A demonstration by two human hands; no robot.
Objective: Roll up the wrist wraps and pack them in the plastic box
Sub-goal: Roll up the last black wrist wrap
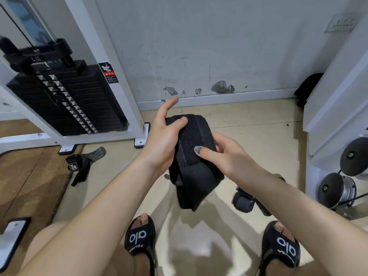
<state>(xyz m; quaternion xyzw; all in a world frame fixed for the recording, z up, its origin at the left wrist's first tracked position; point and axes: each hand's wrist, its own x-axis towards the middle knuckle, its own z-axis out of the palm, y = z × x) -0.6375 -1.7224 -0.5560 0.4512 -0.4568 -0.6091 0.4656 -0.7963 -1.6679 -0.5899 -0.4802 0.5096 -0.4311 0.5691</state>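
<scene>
I hold a black wrist wrap (194, 156) in the air above the floor, between both hands. My left hand (165, 134) grips its upper left edge, thumb on top and index finger sticking up. My right hand (223, 154) holds the right side, with the thumb pressing on the front face. The wrap's loose lower end hangs down toward my feet. A second black wrap (244, 200) lies on the floor under my right forearm, partly hidden. Another strap with a grey pad (83, 162) lies on the floor at the left. No plastic box is in view.
A white cable machine with a black weight stack (65, 98) stands at the left. Dumbbells (338, 188) and a white rack (336, 108) are at the right. A brown mat (29, 176) covers the floor at left. My feet in black slides (140, 238) are below.
</scene>
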